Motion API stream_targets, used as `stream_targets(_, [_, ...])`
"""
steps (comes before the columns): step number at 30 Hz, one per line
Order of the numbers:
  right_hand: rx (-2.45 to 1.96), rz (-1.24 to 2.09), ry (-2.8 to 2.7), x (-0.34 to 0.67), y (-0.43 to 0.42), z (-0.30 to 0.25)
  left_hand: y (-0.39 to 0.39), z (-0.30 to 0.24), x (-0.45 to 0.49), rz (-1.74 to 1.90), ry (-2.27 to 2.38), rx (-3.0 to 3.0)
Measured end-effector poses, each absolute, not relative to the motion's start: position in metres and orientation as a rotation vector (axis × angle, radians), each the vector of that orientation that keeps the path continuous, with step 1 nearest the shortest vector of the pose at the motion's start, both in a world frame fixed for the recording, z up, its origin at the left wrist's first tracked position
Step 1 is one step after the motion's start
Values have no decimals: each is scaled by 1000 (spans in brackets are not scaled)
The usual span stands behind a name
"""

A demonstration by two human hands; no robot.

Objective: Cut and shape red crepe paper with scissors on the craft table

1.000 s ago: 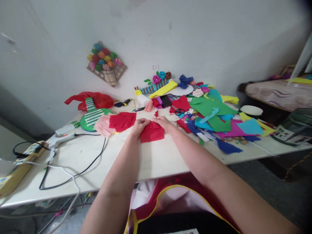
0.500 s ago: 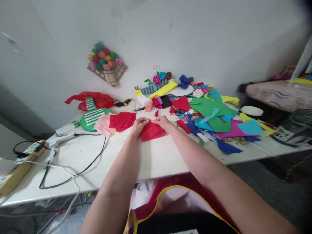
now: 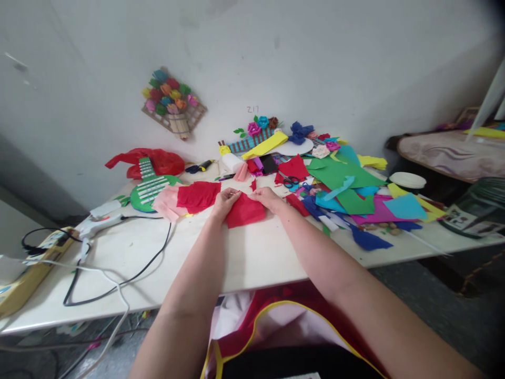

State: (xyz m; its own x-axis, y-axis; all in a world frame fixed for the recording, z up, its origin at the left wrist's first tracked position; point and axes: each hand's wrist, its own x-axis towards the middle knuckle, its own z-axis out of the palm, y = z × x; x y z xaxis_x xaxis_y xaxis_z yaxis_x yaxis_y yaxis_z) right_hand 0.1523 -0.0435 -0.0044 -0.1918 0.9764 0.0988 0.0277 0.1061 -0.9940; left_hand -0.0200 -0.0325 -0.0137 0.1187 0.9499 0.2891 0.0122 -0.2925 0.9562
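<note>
Between my two hands is a piece of red crepe paper (image 3: 245,211), pinched along its far edge and hanging toward me over the white table (image 3: 260,258). My left hand (image 3: 226,202) is closed on its upper left corner. On the upper right side, my right hand (image 3: 265,197) grips the same edge with thumb and finger. Just left of my left hand lies another red crepe paper piece (image 3: 198,197), partly over a pale pink sheet (image 3: 169,203). A small red scrap (image 3: 253,185) rests beyond my fingertips.
At left are a green guitar-shaped piece (image 3: 152,192), a glue gun (image 3: 100,225) with its black cord, and a power strip (image 3: 37,273). Coloured paper scraps (image 3: 347,179) pile up at right, with scissors (image 3: 291,181) among them. A glass jar (image 3: 475,208) stands at the right end.
My hands stay pinched on the red crepe paper's far edge. The paper and fingers have shifted only very slightly; everything else lies as before.
</note>
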Motion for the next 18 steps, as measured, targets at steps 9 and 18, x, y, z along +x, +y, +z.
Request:
stream_targets(9, [-931, 1391, -1429, 156, -45, 0, -38, -8, -15, 1307, 1013, 1533])
stream_targets(18, [-1031, 1458, -1439, 151, -48, -1, -41, -6, -8, 1253, 1045, 1652])
